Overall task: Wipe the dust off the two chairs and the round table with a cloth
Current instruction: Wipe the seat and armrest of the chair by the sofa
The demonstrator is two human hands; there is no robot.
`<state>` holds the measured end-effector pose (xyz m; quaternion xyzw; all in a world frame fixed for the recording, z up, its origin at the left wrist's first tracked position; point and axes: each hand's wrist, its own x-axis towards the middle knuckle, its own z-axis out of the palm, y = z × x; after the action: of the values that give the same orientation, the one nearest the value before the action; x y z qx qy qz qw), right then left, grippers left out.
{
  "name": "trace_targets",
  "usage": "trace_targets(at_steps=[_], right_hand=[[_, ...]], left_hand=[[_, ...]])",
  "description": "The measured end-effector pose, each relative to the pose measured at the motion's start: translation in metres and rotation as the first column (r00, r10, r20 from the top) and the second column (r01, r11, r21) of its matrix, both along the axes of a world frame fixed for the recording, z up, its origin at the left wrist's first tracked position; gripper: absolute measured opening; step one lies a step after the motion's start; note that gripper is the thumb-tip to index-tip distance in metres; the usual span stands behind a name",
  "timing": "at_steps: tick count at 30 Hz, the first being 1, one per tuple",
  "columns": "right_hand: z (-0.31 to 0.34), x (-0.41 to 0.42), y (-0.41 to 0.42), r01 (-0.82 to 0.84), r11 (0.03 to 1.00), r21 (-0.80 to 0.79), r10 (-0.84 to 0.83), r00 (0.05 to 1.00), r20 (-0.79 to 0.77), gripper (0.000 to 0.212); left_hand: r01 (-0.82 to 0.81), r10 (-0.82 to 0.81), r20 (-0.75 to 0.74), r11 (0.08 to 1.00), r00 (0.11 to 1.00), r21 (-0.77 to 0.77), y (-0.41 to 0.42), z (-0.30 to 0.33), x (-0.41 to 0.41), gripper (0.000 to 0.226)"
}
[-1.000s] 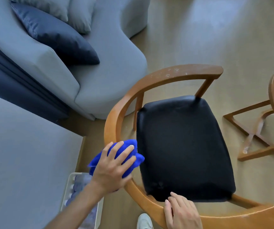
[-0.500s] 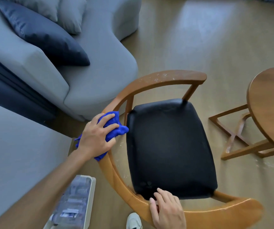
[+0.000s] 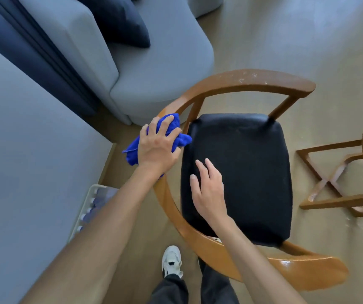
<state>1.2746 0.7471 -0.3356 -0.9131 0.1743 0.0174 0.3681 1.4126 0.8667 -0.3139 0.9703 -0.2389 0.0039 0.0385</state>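
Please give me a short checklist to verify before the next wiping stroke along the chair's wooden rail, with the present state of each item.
1. Cloth held by the left hand: ok, fingers spread and curled over it.
2. Cloth on the rail: ok, at the left bend.
3. Rail ahead dusty: not ok, pale specks on the far part.
4. Chair braced: cannot tell; the right hand lies open over the seat, contact unclear.
5. Path along the rail free: ok.
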Motion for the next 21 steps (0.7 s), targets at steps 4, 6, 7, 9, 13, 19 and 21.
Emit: trace_targets(at_steps=[4, 6, 7, 9, 13, 19, 21], right_hand=[[0.042, 0.082, 0.014, -0.084, 0.899, 0.430, 0.050, 0.995, 0.090, 0.040], [0.046, 0.109, 0.020, -0.057, 0.858, 0.511, 0.039, 0.998, 0.047, 0.045], [0.046, 0.118, 0.020, -0.023, 0.850, 0.526, 0.027, 1.000, 0.001, 0.049], [0.055, 0.127, 0.022, 0.040, 0.793, 0.608, 0.025, 0.995, -0.099, 0.052], [0.055, 0.130, 0.042, 0.050, 0.865, 0.499, 0.100, 0.958, -0.270, 0.085], [0.042, 0.149, 0.058, -0.180, 0.980, -0.083, 0.185, 0.981, 0.057, 0.059], [0.032, 0.171, 0.042, -0.464, 0.877, -0.122, 0.480, 0.851, 0.213, 0.053]], left_hand=[[-0.227, 0.222, -0.052, 0.966, 0.974, -0.122, -0.022, 0.009, -0.004, 0.036], [-0.362, 0.333, -0.162, 0.910, 0.929, -0.204, -0.031, 0.016, 0.006, 0.028], [-0.425, 0.364, -0.244, 0.861, 0.899, -0.279, -0.033, 0.019, 0.013, 0.030], [-0.569, 0.296, -0.529, 0.664, 0.796, -0.485, -0.023, 0.034, 0.027, 0.043], [-0.777, 0.285, -0.741, 0.402, 0.609, -0.484, 0.022, 0.050, 0.031, 0.042], [-0.845, 0.513, -0.672, 0.279, 0.533, -0.457, 0.033, 0.042, 0.016, 0.035], [-0.820, 0.578, -0.586, 0.331, 0.567, -0.467, 0.031, 0.039, 0.020, 0.031]])
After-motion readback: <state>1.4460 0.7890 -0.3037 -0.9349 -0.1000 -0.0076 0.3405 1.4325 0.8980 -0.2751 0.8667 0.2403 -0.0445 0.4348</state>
